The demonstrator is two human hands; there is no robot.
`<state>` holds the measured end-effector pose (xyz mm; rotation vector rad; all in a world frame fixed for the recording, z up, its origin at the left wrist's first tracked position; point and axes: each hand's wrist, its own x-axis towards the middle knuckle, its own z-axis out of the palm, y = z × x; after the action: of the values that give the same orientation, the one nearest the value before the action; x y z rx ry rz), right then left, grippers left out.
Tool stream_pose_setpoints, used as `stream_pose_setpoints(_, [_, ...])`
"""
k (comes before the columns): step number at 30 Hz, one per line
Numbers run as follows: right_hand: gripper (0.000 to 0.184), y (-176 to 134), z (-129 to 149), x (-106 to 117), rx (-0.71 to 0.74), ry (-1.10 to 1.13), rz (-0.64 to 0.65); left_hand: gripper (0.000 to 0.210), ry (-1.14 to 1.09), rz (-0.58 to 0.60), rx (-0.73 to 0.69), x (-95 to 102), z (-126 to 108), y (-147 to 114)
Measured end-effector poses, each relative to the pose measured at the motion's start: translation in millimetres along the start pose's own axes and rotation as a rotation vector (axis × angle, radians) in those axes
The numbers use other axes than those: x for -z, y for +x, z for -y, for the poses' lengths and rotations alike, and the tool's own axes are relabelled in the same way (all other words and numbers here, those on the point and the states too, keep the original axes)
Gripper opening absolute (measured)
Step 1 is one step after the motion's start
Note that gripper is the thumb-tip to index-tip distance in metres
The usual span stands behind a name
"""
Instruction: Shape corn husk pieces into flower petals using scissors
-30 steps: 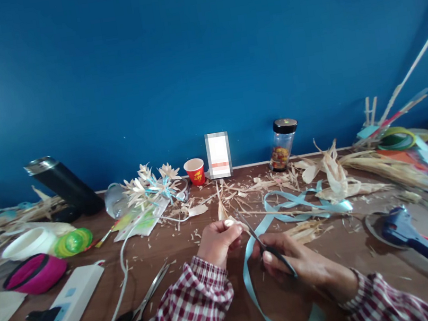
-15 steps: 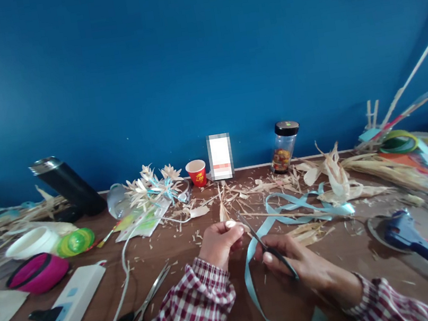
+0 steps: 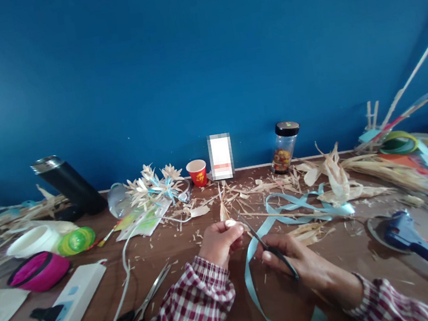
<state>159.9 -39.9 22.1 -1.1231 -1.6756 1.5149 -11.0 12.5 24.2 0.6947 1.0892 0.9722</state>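
My left hand point(image 3: 220, 240) is closed, thumb against fingers, on a pale strip of dried corn husk point(image 3: 224, 211) that points up past the fingertips. In my right hand point(image 3: 296, 258) is a pair of scissors point(image 3: 279, 260) with dark handles, its blades reaching up and left close to my left thumb. Whether the blades touch the husk I cannot tell. A light blue ribbon point(image 3: 250, 283) hangs in a loop between and below my hands, passing behind the scissors. More of the ribbon lies tangled on the table beyond my right hand.
Husk scraps litter the brown table point(image 3: 186, 272). Left are husk flowers point(image 3: 155, 185), a second pair of scissors point(image 3: 140, 313), a power strip point(image 3: 70, 316) and a black flask point(image 3: 71, 187). A red paper cup point(image 3: 197, 173) and a jar point(image 3: 285, 147) stand behind. Right lies a blue glue gun point(image 3: 423, 242).
Almost nothing differs. Both hands, the husk strip and the scissors keep the same places, and the view has shifted very slightly.
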Motion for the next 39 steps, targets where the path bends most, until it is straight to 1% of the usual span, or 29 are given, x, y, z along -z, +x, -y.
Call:
stream_pose_setpoints(2, [0.044,0,0,0,-0.002,-0.004,-0.001,0.023,-0.005,0.004,0.005,1.8,1,2])
stream_pose_setpoints(7, [0.042,0,3,0,0.011,-0.049,-0.022,0.021,0.003,0.093,0.018,9.2,7,10])
stream_pose_setpoints(9, [0.042,0,4,0,0.019,-0.070,-0.029,0.021,0.004,0.104,0.022,10.9,8,11])
stream_pose_setpoints(17, [0.042,0,-3,3,0.009,-0.091,0.017,0.023,0.006,0.077,0.031,7.1,3,6])
stream_pose_setpoints(23, [0.041,1,-4,4,0.028,-0.122,0.029,0.023,0.032,0.113,0.061,9.9,0,7])
stream_pose_setpoints(33, [0.033,0,-5,5,0.027,-0.263,-0.017,0.024,0.025,0.102,0.126,14.6,-1,9])
stream_pose_setpoints(39, [0.027,0,1,5,0.046,-0.383,-0.057,0.019,0.030,0.084,0.121,14.8,3,12])
